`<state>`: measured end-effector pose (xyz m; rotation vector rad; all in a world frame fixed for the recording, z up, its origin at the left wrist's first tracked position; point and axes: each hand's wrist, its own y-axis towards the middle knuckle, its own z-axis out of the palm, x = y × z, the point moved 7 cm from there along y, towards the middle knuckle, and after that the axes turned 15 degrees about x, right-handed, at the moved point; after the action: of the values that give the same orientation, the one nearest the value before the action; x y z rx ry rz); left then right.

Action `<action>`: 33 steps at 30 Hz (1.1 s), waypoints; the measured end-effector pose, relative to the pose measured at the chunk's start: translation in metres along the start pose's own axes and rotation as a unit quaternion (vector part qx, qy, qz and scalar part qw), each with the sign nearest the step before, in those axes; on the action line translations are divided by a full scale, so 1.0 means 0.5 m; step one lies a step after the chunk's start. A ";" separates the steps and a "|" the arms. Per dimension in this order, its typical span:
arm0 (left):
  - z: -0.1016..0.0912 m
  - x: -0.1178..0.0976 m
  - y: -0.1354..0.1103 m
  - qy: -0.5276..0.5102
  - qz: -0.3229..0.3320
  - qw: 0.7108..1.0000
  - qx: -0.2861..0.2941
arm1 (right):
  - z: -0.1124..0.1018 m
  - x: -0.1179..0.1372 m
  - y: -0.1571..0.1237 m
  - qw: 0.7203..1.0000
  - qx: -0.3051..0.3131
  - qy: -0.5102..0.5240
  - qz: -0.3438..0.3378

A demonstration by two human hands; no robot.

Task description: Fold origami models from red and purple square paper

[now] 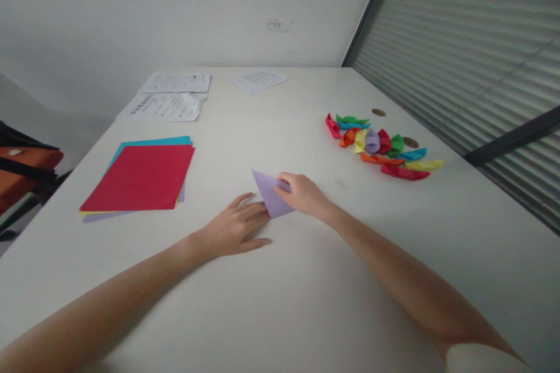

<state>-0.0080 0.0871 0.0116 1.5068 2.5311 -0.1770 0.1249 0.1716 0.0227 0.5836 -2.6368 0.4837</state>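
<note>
A folded piece of lilac paper [272, 197] is held tilted above the middle of the white table [280, 315]. My right hand [304, 193] pinches its right side between thumb and fingers. My left hand [238, 224] lies low over the tabletop with fingers spread, thumb apart. Its fingertips reach the paper's lower left edge, and some go out of sight behind it. Whether those fingertips press on the paper, I cannot tell.
On the left lies a stack of coloured paper sheets [140, 178], red on top. Several small folded paper boats [378, 143] sit at the right, near two brown discs [410, 142]. Printed sheets [168, 106] lie at the back left. Window blinds [472, 41] border the right side.
</note>
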 end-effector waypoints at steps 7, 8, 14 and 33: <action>0.004 0.013 -0.004 -0.013 -0.005 1.000 -0.010 | 0.009 -0.002 0.042 0.994 0.015 -0.084 0.070; 0.005 0.015 -0.005 -0.014 -0.005 1.000 -0.013 | 0.010 -0.003 0.048 0.993 0.017 -0.094 0.075; 0.007 0.017 -0.007 -0.019 -0.002 1.000 -0.025 | 0.016 -0.011 0.067 0.990 0.030 -0.109 0.079; 0.002 0.092 0.004 0.022 -0.184 0.983 -0.006 | 0.033 -0.019 0.076 0.990 0.019 -0.126 0.057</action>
<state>-0.0275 0.1275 0.0005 1.0352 2.8185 -0.1813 0.1105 0.2006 -0.0050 0.5379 -2.9207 0.5267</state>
